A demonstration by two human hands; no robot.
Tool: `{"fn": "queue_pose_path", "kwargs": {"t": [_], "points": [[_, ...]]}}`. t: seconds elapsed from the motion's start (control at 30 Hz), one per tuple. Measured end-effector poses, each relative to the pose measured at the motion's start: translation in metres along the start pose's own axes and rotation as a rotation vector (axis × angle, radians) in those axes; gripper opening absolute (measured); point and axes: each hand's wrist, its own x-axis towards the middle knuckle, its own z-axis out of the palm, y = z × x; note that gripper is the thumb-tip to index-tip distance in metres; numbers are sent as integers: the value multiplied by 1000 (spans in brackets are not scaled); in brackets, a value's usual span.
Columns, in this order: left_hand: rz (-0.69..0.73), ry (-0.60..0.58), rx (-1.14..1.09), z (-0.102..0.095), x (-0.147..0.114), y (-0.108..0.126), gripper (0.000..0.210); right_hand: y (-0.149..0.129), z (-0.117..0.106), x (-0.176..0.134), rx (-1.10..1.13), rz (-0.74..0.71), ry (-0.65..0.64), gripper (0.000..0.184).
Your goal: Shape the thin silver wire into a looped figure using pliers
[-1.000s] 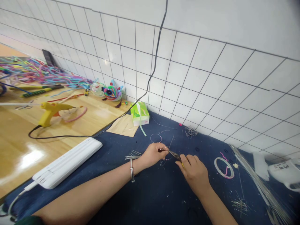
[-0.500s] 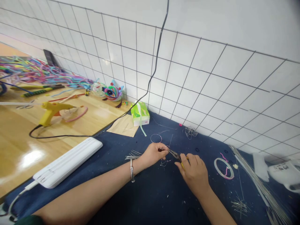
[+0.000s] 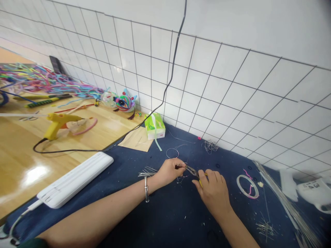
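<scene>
My left hand (image 3: 169, 171) pinches a thin wire between thumb and fingers; most of the wire is hidden or too fine to follow. My right hand (image 3: 213, 186) is wrapped round pliers (image 3: 192, 170) with yellow handles. Their metal jaws point left and meet the wire at my left fingertips. Behind my left hand a thin wire ring (image 3: 172, 153) lies on the dark blue cloth (image 3: 160, 220). A small bunch of fine wire (image 3: 181, 179) sits just below the fingertips. Short cut wires (image 3: 147, 171) lie beside my left wrist.
A white power strip (image 3: 77, 179) lies at left, near a yellow glue gun (image 3: 58, 124) with a black cord. A tissue pack (image 3: 155, 127) stands by the wall. Tangled wire (image 3: 210, 146), a white ring-shaped spool (image 3: 247, 187) and long wires (image 3: 284, 199) lie right.
Both hands stay almost in place, the pliers still at the left fingertips. The wire end that stood up above them is now less visible. The whole view has shifted slightly.
</scene>
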Motion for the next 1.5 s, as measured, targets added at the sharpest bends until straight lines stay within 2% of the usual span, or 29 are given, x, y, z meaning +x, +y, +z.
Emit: {"fn": "queue_pose_path", "kwargs": {"t": [0.23,0.47,0.8,1.1,1.5], "points": [[-25,-63,-34,-5,0,3,12,1,0,1,4,-19,3,27],[-89,-195,-171,-10,0,8,13,3,0,-1,-3,-32,-34,27],[-76,-313,-165,-17,2,6,15,0,2,-4,-25,-21,-73,27],[-139,-306,-313,-13,2,6,17,0,9,-6,85,65,-92,25],[-121,-299,-273,-13,4,-1,17,3,18,-10,407,220,-199,30]]}}
